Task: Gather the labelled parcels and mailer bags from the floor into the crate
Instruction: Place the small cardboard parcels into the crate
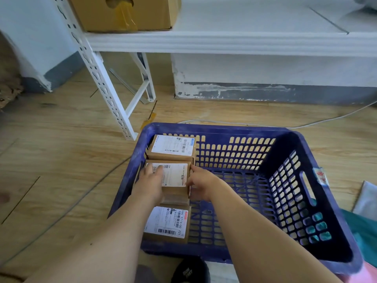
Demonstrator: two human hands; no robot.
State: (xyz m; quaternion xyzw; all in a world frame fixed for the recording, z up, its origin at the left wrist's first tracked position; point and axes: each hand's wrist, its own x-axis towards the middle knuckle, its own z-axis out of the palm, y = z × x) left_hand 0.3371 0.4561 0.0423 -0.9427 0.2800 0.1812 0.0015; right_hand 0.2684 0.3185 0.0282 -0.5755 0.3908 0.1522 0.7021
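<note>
Middle parcel [175,177] held in both hands inside the blue crate [224,130].

The middle parcel sat against the crate's left wall, between a far parcel [172,147] and a near parcel [166,223], all three brown boxes with white labels facing up. The left hand [150,181] grasped its left edge, fingers laid over the label; the right hand [201,185] grasped its right edge with curled fingers. The crate stood on the wooden floor [61,160] just in front of a white shelf rack [224,41] bearing a cardboard box [122,13]. A white cable [306,125] ran behind the crate.
</note>
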